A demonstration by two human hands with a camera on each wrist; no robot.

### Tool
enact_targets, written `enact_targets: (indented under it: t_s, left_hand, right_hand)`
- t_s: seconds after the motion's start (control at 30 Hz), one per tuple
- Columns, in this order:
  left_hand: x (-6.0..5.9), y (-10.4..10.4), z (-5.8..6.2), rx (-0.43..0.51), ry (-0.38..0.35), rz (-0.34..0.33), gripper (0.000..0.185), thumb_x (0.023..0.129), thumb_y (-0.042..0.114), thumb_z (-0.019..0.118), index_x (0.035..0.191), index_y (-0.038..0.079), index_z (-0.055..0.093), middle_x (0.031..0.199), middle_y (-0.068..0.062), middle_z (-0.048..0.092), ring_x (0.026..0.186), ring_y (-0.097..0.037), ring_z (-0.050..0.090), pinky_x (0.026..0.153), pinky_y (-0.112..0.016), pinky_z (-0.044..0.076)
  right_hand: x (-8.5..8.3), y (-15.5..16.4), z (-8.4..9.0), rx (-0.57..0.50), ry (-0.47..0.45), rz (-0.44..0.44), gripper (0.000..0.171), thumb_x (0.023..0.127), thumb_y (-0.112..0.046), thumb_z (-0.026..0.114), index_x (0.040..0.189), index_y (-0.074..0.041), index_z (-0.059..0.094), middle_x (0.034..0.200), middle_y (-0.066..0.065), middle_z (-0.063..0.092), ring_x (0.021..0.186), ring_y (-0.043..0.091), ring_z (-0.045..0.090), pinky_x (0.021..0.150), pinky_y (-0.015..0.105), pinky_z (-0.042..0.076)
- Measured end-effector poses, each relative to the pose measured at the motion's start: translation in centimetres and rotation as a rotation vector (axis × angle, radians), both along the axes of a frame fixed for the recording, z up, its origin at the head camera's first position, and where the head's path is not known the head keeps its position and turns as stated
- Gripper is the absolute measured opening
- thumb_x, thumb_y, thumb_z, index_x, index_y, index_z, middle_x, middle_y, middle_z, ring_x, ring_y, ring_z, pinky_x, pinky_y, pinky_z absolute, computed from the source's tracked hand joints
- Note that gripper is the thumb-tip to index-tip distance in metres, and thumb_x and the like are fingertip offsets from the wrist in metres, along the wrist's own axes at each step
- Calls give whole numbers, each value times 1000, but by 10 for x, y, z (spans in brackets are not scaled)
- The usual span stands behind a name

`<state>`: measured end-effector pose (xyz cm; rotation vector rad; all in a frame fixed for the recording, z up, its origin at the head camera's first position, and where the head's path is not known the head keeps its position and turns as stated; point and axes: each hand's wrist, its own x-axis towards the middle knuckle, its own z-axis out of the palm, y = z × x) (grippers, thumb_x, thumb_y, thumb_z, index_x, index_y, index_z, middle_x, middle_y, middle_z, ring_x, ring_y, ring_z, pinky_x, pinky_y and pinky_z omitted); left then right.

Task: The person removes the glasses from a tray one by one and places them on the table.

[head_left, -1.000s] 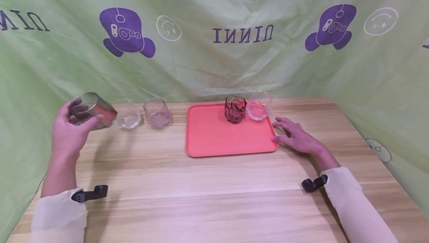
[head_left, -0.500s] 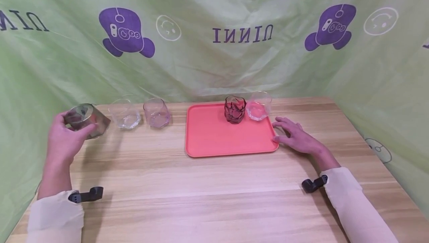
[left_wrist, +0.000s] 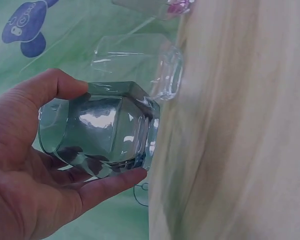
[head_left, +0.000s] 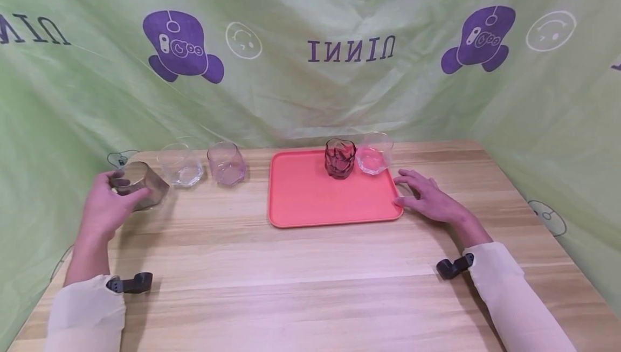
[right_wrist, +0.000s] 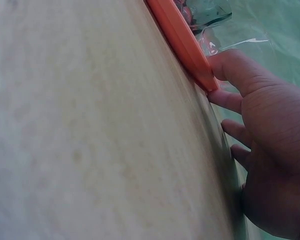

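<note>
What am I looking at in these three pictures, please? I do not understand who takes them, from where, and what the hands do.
There is no machine here: a person works at a wooden table with bare hands and wears three cameras. The wide picture comes from the head camera, looking down. The two close ones come from cameras on the wrists.

The left hand grips a grey-tinted faceted glass tumbler, tilted; the left wrist view shows the thumb and fingers around it. Beside it stand two clear glass tumblers.

The right hand rests flat on the table, fingers touching the edge of a flat orange plastic tray. On the tray stand a dark red faceted glass and a clear glass.
</note>
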<state>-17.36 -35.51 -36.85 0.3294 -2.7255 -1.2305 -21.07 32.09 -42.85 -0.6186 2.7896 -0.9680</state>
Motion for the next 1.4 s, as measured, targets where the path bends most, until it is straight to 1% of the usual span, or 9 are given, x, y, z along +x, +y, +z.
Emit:
enact_targets:
  t_s: [0.33,0.57,0.67,0.77,0.83,0.9,0.93,1.13,1.4]
  left_hand:
    - [-1,-3,-8,10,-45,-31,95,97,33,72,156,-13,13,146,-40,35,128,-51,42,79,-23,50]
    - [-3,-3,-14,29,-21,-23,92,97,30,72,155,-13,14,145,-40,36,125,-48,43,72,-11,44]
    - [-3,-2,-14,38,-21,-19,93,96,28,73,154,-13,13,145,-39,35,123,-47,44,74,-13,46]
    - [-3,-1,-14,46,-30,-24,96,96,27,73,155,-13,9,147,-40,32,126,-50,42,94,-31,52]
    - [-4,-1,-14,47,-38,-29,97,96,28,73,156,-13,7,149,-41,30,129,-53,40,104,-46,48]
    - [-5,-1,-14,45,-47,-34,99,97,29,72,156,-12,4,150,-42,28,131,-55,38,107,-64,38]
    - [-5,-1,-14,44,-48,-37,99,97,29,72,156,-12,4,151,-43,27,132,-56,37,107,-67,35]
    - [-6,0,-13,36,-37,-47,99,97,26,72,157,-11,2,151,-43,27,131,-57,37,106,-68,36]
    - [-4,2,-14,74,1,-64,101,96,20,72,159,-7,-3,151,-45,22,133,-62,31,109,-71,28]
  right_hand:
    - [0,0,1,-1,-3,1,56,100,-31,69,145,-2,52,161,26,28,148,51,20,115,73,-4]
    - [-1,0,-1,-2,-2,1,55,100,-30,69,145,-3,52,161,26,28,148,51,20,115,73,-4]
    - [-1,-1,0,0,-3,3,56,100,-30,69,145,-3,52,161,26,27,148,51,20,115,73,-4]
    - [-1,-1,0,3,-5,2,56,100,-31,69,146,-3,52,161,26,27,149,50,19,115,72,-4]
    - [-1,0,1,5,-8,0,55,100,-31,69,145,-3,52,162,26,26,149,50,18,115,72,-4]
    - [-1,-1,1,6,-12,0,55,100,-31,69,145,-3,52,162,26,26,149,51,18,115,72,-4]
    - [0,-1,2,5,-13,-1,55,100,-31,69,145,-3,53,162,27,26,149,51,18,115,72,-5]
    - [0,-1,3,4,-13,-3,55,100,-30,69,145,-2,52,162,27,26,149,51,17,115,72,-5]
    - [0,0,2,9,-8,-3,56,100,-30,69,145,-2,51,162,27,25,149,51,16,115,72,-5]
